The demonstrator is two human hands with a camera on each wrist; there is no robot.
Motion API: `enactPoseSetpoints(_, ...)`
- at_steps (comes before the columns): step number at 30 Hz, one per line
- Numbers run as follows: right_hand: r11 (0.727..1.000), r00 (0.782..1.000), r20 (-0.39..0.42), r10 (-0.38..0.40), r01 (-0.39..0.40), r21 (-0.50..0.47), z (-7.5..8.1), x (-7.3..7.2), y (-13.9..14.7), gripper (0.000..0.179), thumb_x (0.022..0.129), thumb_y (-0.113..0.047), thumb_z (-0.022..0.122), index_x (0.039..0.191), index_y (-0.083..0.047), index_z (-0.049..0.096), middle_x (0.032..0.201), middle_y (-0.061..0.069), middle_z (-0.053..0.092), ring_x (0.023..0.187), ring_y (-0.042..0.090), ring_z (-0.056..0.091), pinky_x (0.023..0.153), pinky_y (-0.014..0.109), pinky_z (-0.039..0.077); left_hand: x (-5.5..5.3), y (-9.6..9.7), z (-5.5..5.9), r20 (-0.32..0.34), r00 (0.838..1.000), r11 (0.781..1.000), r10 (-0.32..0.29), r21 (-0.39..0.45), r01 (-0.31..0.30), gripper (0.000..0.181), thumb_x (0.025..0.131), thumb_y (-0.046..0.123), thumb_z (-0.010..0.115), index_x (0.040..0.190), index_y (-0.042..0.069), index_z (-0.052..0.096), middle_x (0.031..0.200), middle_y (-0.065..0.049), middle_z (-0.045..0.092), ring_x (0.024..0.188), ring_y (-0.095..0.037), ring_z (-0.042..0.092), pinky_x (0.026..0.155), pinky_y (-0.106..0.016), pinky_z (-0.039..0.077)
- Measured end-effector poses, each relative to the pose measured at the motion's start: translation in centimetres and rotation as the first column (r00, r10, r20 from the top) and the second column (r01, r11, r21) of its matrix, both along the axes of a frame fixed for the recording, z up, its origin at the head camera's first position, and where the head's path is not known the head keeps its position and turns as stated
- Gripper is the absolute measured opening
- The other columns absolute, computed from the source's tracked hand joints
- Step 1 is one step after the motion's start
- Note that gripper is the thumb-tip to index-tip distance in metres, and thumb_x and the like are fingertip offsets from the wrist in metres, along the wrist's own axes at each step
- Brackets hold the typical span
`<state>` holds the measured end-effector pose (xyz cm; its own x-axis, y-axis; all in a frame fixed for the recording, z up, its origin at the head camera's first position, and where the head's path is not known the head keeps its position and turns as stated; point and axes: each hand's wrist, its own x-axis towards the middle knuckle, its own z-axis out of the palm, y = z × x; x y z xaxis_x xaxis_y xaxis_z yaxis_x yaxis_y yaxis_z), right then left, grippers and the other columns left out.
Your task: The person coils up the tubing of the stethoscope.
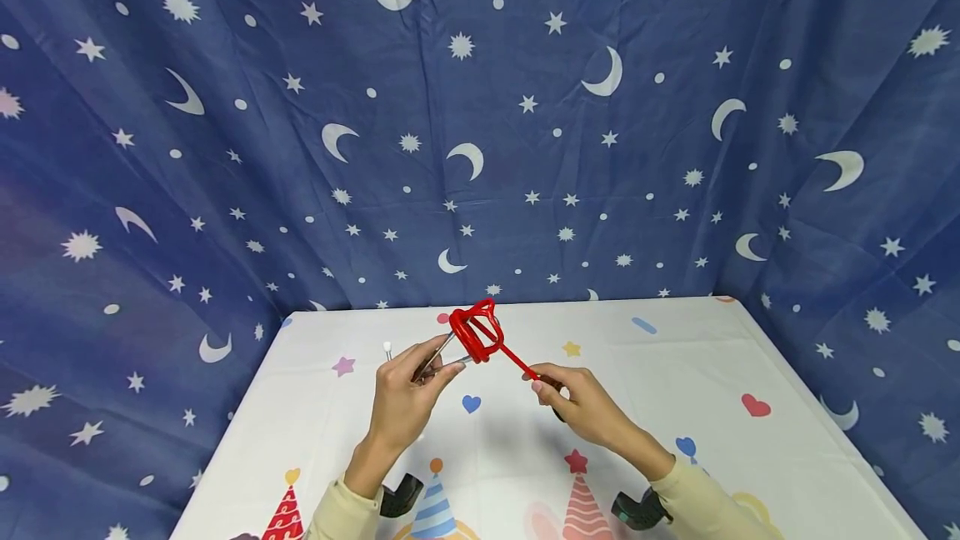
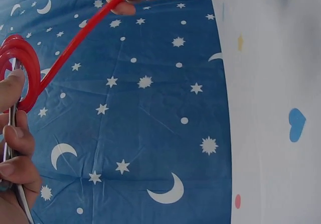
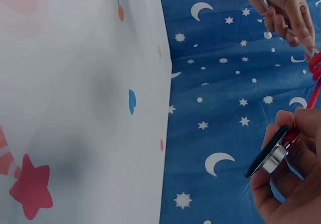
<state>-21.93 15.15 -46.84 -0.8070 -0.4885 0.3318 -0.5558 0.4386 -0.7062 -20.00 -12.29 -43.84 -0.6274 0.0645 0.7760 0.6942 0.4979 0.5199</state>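
Note:
A stethoscope with red tubing is held up over the table between both hands. My left hand grips its metal ear tubes, thumb along one of them; a white eartip sticks out past the fingers. Several loops of the red tubing are wound around the metal tubes just beyond the left fingertips. My right hand pinches the other end of the tubing, by the chest piece, a silver drum with a dark rim. The tubing runs straight between the coil and the right fingers.
Beneath the hands lies a white tablecloth printed with party hats, hearts and stars. A blue curtain with moons and stars hangs behind the table and at its sides. Dark wrist devices sit at both sleeves.

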Motion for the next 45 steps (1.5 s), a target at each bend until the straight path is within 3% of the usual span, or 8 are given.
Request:
enactPoseSetpoints(6,1.000,1.000,-0.018,0.011,-0.011,-0.022,0.1,0.9,0.1,0.032,0.099,-0.025,0.059,0.130,-0.016,0.058,0.075,-0.012,0.065,0.066,0.005,0.059,0.062,0.023,0.047,-0.4,-0.3,-0.5,-0.021,0.999,1.000,0.026,0.002,-0.026,0.040,0.074,0.009,0.085,0.111,0.001,0.071,0.069,0.004,0.058,0.059,-0.002,0.046,0.052,-0.012,0.039)
enactPoseSetpoints(9,0.998,0.998,-0.046,0.034,-0.036,-0.054,0.1,1.3,0.1,0.036,0.099,-0.020,0.059,0.134,-0.018,0.052,0.073,-0.014,0.062,0.063,0.002,0.058,0.061,0.023,0.048,-0.6,-0.4,-0.5,-0.002,0.999,0.999,0.034,0.000,-0.034,0.040,0.075,0.010,0.084,0.111,0.001,0.071,0.069,0.004,0.058,0.059,-0.001,0.046,0.052,-0.012,0.040)
enactPoseSetpoints(19,0.985,0.984,-0.093,0.151,-0.158,-0.072,0.6,2.6,-0.3,0.019,0.100,-0.012,0.057,0.116,-0.017,0.066,0.071,-0.005,0.062,0.060,-0.004,0.049,0.050,0.018,0.045,-0.6,-0.2,-0.7,0.061,0.996,0.998,0.064,-0.030,-0.063,0.041,0.076,0.014,0.085,0.113,0.003,0.071,0.069,0.004,0.057,0.059,-0.002,0.046,0.052,-0.013,0.042)
enactPoseSetpoints(24,0.979,0.978,-0.077,0.193,-0.198,-0.057,1.1,3.4,-0.6,0.017,0.101,-0.015,0.056,0.115,-0.017,0.066,0.073,-0.007,0.062,0.064,-0.004,0.052,0.054,0.018,0.047,-0.7,0.0,-0.8,0.084,0.994,0.996,0.073,-0.051,-0.069,0.041,0.077,0.016,0.084,0.113,0.003,0.071,0.069,0.004,0.056,0.059,-0.002,0.045,0.051,-0.015,0.042)
enactPoseSetpoints(30,0.972,0.971,-0.082,0.223,-0.228,-0.064,1.8,4.3,-0.8,0.015,0.101,-0.014,0.055,0.110,-0.016,0.067,0.076,-0.006,0.066,0.069,-0.003,0.057,0.061,0.019,0.051,-0.8,0.2,-1.2,0.063,0.993,0.986,0.104,-0.134,-0.095,0.040,0.078,0.018,0.084,0.113,0.004,0.071,0.070,0.006,0.056,0.059,-0.003,0.044,0.051,-0.015,0.039)
enactPoseSetpoints(38,0.940,0.952,-0.059,0.300,-0.305,-0.154,2.3,4.6,-0.8,0.028,0.101,0.000,0.047,0.116,-0.016,0.065,0.092,-0.001,0.073,0.081,0.005,0.065,0.071,0.024,0.055,-0.8,0.2,-1.5,0.038,0.992,0.973,0.123,-0.200,-0.113,0.040,0.078,0.022,0.083,0.113,0.008,0.071,0.070,0.007,0.055,0.060,-0.001,0.043,0.053,-0.014,0.038)
enactPoseSetpoints(42,0.934,0.931,-0.159,0.328,-0.345,-0.092,2.7,4.3,-0.6,0.029,0.100,0.000,0.050,0.123,-0.013,0.063,0.108,0.001,0.073,0.094,0.009,0.067,0.078,0.025,0.056,-0.7,0.3,-1.3,0.040,0.992,0.975,0.121,-0.195,-0.111,0.040,0.079,0.022,0.082,0.114,0.007,0.071,0.071,0.007,0.055,0.060,-0.002,0.043,0.053,-0.014,0.038)
enactPoseSetpoints(45,0.940,0.911,-0.267,0.314,-0.337,-0.045,3.0,4.1,-0.6,0.029,0.097,-0.001,0.056,0.122,-0.013,0.064,0.109,0.000,0.072,0.098,0.010,0.066,0.083,0.025,0.055,-0.7,0.4,-1.2,0.038,0.992,0.976,0.119,-0.187,-0.110,0.040,0.079,0.021,0.082,0.114,0.007,0.071,0.071,0.007,0.055,0.059,-0.003,0.044,0.053,-0.015,0.039)
